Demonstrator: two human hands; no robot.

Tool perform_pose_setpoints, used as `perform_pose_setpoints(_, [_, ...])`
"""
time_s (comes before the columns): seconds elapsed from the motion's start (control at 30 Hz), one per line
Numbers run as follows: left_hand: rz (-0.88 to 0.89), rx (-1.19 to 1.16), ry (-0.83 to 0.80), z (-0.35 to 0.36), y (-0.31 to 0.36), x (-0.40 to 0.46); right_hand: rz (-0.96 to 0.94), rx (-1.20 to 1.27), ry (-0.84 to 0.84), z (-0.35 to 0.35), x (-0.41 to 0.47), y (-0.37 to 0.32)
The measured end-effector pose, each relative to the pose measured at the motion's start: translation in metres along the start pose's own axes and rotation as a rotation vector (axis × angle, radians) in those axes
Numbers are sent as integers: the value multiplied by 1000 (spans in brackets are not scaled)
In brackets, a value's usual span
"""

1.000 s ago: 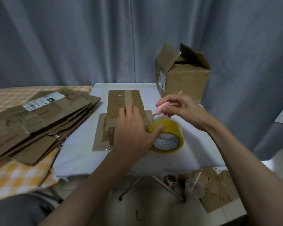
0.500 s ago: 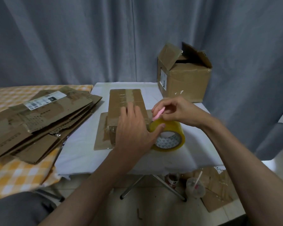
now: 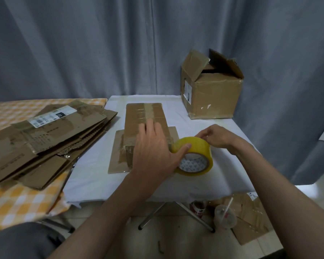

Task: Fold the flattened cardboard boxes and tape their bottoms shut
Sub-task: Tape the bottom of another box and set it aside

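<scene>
- The folded box (image 3: 144, 128) lies bottom-up in the middle of the white bench (image 3: 94, 176).
- The left hand (image 3: 153, 152) rests on the box, fingers straight, thumb against the yellow tape roll (image 3: 195, 157) just right of it.
- The right hand (image 3: 216, 136) pinches the roll's far top edge with curled fingers.
- Flattened boxes (image 3: 45, 135) are stacked at the left; an open box (image 3: 211, 90) stands far right.

Grey pleated curtains (image 3: 101, 49) hang behind a white-clothed folding table (image 3: 94, 176) on pale tiled floor (image 3: 185, 245).
</scene>
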State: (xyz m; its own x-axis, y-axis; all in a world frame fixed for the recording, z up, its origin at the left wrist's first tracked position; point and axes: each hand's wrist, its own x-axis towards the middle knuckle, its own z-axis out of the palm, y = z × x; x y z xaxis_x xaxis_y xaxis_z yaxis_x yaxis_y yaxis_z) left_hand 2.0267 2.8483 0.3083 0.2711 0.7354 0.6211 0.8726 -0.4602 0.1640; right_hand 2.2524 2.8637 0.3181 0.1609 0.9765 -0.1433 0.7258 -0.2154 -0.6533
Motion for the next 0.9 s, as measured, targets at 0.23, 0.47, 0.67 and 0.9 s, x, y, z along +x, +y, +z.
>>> perform_pose_setpoints(0.23, [5, -43, 7, -1, 2, 2, -91, 224, -254, -10, -33, -46])
perform_pose_setpoints(0.47, [4, -44, 19, -3, 1, 1, -77, 237, -231, -3, -34, -55])
perform_pose_setpoints(0.67, [23, -32, 34, -6, 1, 4, -100, 212, -208, 0, -32, -58])
perform_pose_setpoints(0.9, [-28, -16, -99, -12, 1, 13, -94, 199, -226, 2, -35, -60])
